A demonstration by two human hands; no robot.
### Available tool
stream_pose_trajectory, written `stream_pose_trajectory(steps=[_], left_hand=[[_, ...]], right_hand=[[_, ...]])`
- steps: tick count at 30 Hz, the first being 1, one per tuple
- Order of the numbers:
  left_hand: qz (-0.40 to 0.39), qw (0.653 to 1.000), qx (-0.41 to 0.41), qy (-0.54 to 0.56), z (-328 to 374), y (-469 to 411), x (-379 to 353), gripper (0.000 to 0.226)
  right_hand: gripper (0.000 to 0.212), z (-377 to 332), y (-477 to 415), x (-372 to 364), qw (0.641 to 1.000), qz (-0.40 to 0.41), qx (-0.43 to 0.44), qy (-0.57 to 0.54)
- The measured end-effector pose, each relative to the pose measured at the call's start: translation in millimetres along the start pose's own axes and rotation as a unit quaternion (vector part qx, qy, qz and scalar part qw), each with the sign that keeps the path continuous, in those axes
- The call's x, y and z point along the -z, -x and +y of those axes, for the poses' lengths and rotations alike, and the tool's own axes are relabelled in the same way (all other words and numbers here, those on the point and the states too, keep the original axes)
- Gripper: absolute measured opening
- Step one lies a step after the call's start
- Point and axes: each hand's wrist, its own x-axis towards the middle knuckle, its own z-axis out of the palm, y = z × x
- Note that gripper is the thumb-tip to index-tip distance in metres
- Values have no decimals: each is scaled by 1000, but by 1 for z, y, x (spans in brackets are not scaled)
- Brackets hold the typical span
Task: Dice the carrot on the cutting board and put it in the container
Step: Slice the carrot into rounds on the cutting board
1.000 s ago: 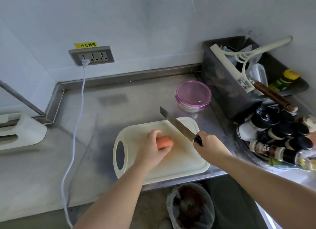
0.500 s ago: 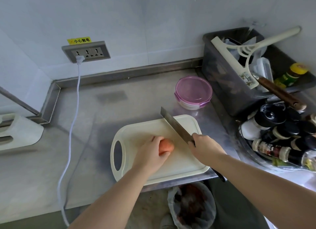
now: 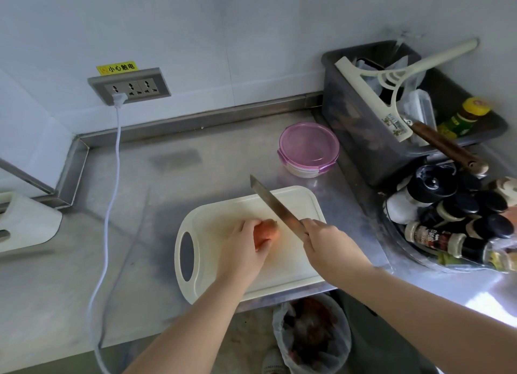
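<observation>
Count: from my station I see one carrot, one cutting board, one knife, one container and two hands.
Carrot: orange and whole (no cut pieces show on the board). Only its right end is visible, and the rest is under fingers.
Carrot's place: it lies near the middle of the cutting board, long axis roughly left to right.
Left hand: it is curled over the carrot from above and holds it down on the board.
Right hand: it is wrapped tight round the knife's handle.
Knife: the blade slants away to the left, its tip past the board's far edge. It runs just beside the carrot's exposed end, and I cannot tell whether they touch.
Cutting board: cream plastic with an oval grip hole on its left, lying at the front edge of the steel surface.
Container: round and clear, with a purple lid clipped on. It stands on the surface beyond the board's far right corner, apart from it.
Other: one white cable is plugged into a three-outlet socket.
</observation>
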Motion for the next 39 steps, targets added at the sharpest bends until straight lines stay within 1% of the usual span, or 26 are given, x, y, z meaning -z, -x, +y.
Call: stream_pose_trajectory(steps=[4, 10, 17, 22, 27, 32, 39], left_hand=[[-7, 1000, 11, 0, 0, -2, -1, 36], [-11, 1000, 21, -3, 1, -1, -1, 39], [-12, 1000, 27, -1, 4, -1, 1, 38], [-12, 1000, 24, -2, 4, -1, -1, 37], [-14, 1000, 15, -1, 2, -2, 1, 35], [-21, 1000, 6, 4, -3, -7, 1, 31], [-33, 999, 1, 11, -8, -13, 2, 31]], right_hand=[[25, -8, 5, -2, 1000, -8, -5, 15], [29, -12, 8, -3, 999, -22, -7, 30], [28, -15, 8, -2, 999, -42, -25, 25], [25, -18, 9, 4, 995, -65, -7, 74], [27, -23, 10, 10, 987, -91, 12, 129], [27, -20, 0, 2, 988, -110, 16, 109], [23, -14, -24, -18, 990, -106, -2, 98]])
